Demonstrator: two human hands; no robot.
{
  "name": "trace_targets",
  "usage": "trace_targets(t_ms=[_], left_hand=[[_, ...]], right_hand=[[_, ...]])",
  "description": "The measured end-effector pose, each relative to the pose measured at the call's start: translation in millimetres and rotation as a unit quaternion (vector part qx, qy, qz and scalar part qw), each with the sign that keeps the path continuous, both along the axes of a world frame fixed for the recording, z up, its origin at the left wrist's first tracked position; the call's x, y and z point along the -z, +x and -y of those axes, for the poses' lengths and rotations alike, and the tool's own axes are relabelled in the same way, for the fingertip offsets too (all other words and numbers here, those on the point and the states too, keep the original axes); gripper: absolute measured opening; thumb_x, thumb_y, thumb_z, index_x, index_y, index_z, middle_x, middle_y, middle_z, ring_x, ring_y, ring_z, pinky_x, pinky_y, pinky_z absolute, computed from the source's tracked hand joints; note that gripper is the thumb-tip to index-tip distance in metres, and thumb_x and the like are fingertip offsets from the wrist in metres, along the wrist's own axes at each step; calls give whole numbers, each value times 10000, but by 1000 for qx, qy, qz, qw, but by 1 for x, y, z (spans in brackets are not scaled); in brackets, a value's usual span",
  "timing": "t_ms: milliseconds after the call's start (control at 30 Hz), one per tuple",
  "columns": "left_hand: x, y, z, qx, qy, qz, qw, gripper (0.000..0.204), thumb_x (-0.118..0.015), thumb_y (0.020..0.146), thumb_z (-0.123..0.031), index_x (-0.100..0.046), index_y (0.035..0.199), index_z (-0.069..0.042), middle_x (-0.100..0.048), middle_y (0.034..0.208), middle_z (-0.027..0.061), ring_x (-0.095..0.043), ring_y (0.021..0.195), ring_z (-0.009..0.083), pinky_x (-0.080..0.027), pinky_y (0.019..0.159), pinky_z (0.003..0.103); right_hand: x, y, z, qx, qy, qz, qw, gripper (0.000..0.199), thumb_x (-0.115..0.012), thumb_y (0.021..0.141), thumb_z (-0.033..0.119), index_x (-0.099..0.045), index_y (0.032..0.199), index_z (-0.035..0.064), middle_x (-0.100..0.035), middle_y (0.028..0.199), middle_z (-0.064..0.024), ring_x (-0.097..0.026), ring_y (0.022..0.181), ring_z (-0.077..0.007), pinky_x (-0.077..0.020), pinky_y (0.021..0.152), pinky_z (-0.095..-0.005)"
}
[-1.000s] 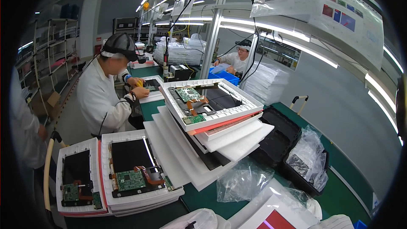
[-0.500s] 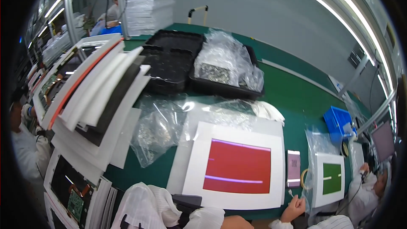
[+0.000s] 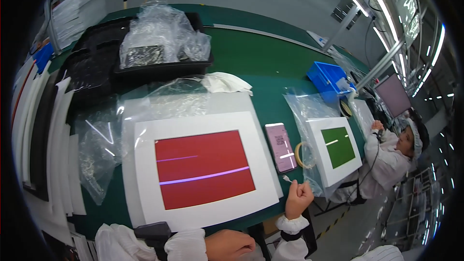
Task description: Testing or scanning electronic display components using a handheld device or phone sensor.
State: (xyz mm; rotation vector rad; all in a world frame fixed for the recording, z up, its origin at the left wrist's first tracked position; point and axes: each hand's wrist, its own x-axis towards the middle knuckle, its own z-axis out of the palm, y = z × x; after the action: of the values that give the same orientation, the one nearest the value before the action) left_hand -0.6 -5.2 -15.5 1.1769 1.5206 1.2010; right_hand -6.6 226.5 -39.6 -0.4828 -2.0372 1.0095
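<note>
My right hand (image 3: 298, 199) is closed at the table's front edge, just below a phone-sized device (image 3: 280, 148) with a pinkish lit screen. A small white plug-like tip (image 3: 286, 179) pokes out at its fingertips. Left of it lies a flat panel with a wide white border (image 3: 145, 164) and a red screen (image 3: 205, 169) crossed by bright reflected streaks. Below that panel's near edge, my left hand (image 3: 229, 244) shows its back, fingers curled under; whatever they hold is hidden. A dark blocky object (image 3: 152, 231) sits by my left sleeve.
A tape roll (image 3: 300, 155) and a smaller panel with a green screen (image 3: 338, 147) lie rightward, near a blue bin (image 3: 328, 78). A co-worker (image 3: 394, 154) sits beyond. Black trays (image 3: 159, 70) with bagged parts stand behind; foam sheets (image 3: 48, 140) fill the left.
The view has swung to the right, so the table's things sit farther left and the co-worker shows more. My left hand has come further into view; my right hand stays closed below the phone-sized device.
</note>
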Motion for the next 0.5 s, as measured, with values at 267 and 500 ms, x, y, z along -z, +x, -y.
trace_targets(t_ms=[267, 500], left_hand=[[6, 2, -1, -26, 40, -68, 997, 140, -542, 887, -172, -585, 952, -56, -617, 870, 79, -605, 765, 250, -487, 679, 314], [0, 0, -3, -14, 12, -44, 999, 127, -534, 891, -169, -580, 941, -61, -618, 872, 80, -605, 765, 250, -489, 677, 314]], right_hand=[[-6, -1, -1, 3, 12, 24, 1000, 394, -610, 780, -34, -278, 580, 37, -234, 520, 13, -234, 520, -58, -192, 458, -265], [-5, -2, -5, -12, 32, 59, 998, 383, -618, 771, -30, -289, 583, 27, -235, 514, 4, -242, 511, -64, -199, 455, -268]])
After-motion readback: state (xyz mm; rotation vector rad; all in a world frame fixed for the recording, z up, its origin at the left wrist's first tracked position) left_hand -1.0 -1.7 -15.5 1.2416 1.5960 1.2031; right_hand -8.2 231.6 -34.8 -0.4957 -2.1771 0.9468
